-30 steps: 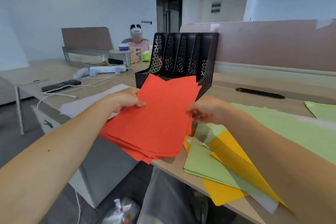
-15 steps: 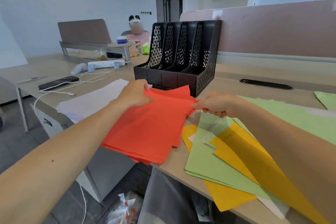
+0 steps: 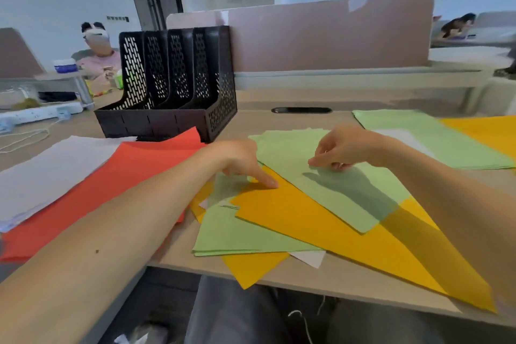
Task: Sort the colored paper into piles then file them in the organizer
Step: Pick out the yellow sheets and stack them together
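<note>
A red paper pile point(image 3: 117, 176) lies flat on the desk in front of the black mesh organizer point(image 3: 178, 86), whose slots hold nothing visible. A white pile point(image 3: 47, 173) lies left of the red one. In front of me is a mixed heap of green sheets point(image 3: 329, 181) and orange sheets point(image 3: 307, 220). My left hand point(image 3: 237, 162) presses a fingertip on the top orange sheet. My right hand point(image 3: 346, 148) hovers over the top green sheet, fingertips just at its surface, holding nothing that I can see.
A green pile point(image 3: 424, 137) and an orange pile point(image 3: 485, 131) lie at the right rear. A pink partition point(image 3: 321, 36) stands behind the desk. A power strip point(image 3: 36, 114) and cable lie far left. A person sits beyond the organizer; another is far right.
Both hands set the red stack down in front of the organizer and let go. They moved right onto the mixed green and orange heap. My view turned right.
</note>
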`<action>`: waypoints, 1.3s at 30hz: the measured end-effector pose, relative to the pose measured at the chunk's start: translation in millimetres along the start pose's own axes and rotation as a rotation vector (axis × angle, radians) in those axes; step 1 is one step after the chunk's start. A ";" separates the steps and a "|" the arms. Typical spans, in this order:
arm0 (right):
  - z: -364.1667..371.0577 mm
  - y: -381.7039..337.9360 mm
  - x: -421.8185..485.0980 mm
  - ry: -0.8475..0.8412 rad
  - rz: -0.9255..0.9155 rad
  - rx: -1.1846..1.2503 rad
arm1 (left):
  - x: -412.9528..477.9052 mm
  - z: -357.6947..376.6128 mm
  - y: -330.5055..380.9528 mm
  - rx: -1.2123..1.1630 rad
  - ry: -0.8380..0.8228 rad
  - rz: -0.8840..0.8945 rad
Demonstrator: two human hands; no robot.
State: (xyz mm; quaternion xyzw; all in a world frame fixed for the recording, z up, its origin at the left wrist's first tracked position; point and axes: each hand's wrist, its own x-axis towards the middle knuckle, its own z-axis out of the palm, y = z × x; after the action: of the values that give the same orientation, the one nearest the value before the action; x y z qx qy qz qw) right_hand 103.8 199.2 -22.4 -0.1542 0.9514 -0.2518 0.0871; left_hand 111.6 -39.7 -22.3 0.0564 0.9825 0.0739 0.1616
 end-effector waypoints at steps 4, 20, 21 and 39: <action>9.2 11.4 -13.3 0.028 -0.021 0.001 | -1.0 -2.0 14.1 -0.007 -0.061 -0.028; 24.8 0.1 -17.4 0.134 -0.125 -0.161 | -5.8 -15.0 -22.6 -0.568 -0.010 0.077; 27.3 -7.2 -17.8 0.156 -0.183 -0.115 | -6.1 -15.5 -24.4 -0.601 0.006 0.072; 64.7 -38.9 12.6 0.062 -0.122 -0.347 | -18.6 11.1 -57.8 -0.946 0.348 0.024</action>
State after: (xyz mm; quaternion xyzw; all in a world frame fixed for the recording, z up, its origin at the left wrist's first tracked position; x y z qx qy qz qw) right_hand 117.4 133.6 -59.3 -0.2166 0.9717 -0.0935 0.0146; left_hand 127.7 -97.5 -36.4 -0.0246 0.8532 0.5211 0.0026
